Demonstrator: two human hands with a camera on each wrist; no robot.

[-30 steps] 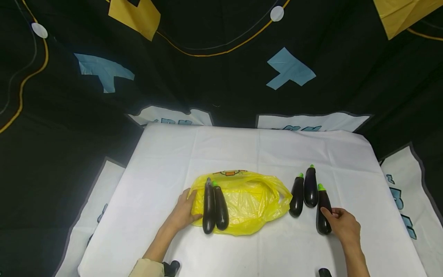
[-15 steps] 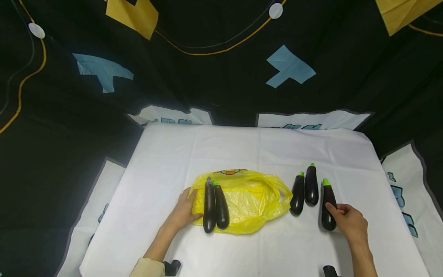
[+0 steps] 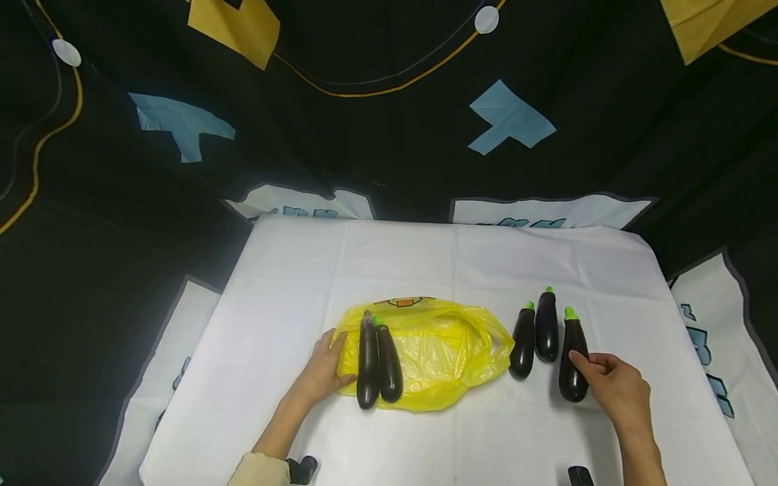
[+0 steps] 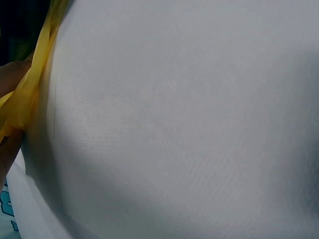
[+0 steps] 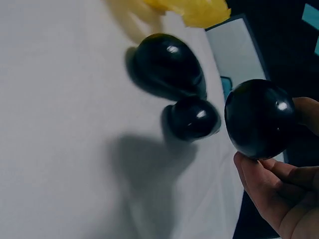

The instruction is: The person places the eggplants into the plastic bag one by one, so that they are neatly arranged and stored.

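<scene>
My right hand (image 3: 620,391) pinches a dark eggplant (image 3: 573,361) with a green stem between thumb and fingers. In the right wrist view this eggplant (image 5: 259,119) shows its rounded end, raised off the cloth with a shadow below. Two more eggplants, one nearer the bag (image 3: 522,343) and one beside it (image 3: 547,327), lie just left of it. A yellow plastic bag (image 3: 434,351) lies flat at the middle, its left edge gripped by my left hand (image 3: 325,371). On the bag's left part lie an eggplant with a greyish top (image 3: 367,364) and a green-stemmed eggplant (image 3: 389,364).
A white cloth (image 3: 395,260) covers the table. Behind it hangs a dark curtain (image 3: 377,148) with blue and yellow shapes. Black wrist devices show at the bottom, a left one (image 3: 302,470) and a right one (image 3: 579,476).
The eggplant in my right hand has been lifted from the cloth and shifted slightly right, away from the two beside it. My left hand and the bag stay put.
</scene>
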